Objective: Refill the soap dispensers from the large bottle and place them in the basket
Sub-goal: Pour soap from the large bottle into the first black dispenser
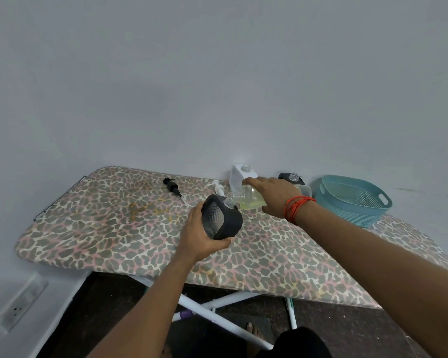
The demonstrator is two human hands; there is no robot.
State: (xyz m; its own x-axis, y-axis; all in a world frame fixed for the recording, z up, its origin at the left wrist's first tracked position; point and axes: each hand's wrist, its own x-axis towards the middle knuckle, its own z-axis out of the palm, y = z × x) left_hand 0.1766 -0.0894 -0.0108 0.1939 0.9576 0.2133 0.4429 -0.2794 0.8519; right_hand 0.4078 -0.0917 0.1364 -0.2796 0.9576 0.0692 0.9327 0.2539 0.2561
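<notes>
We face a plain pale grey wall that fills the upper half of the view, evenly lit with soft, shadowless light. Pushed against it stands an ironing board serving as the table, padded in a leopard-print cover of grey, pink and cream, with yellowish stains toward ten o'clock. White metal legs cross beneath it at six o'clock, over a dark brown floor. At eight o'clock, low on the wall, sits a white electrical socket plate.
</notes>
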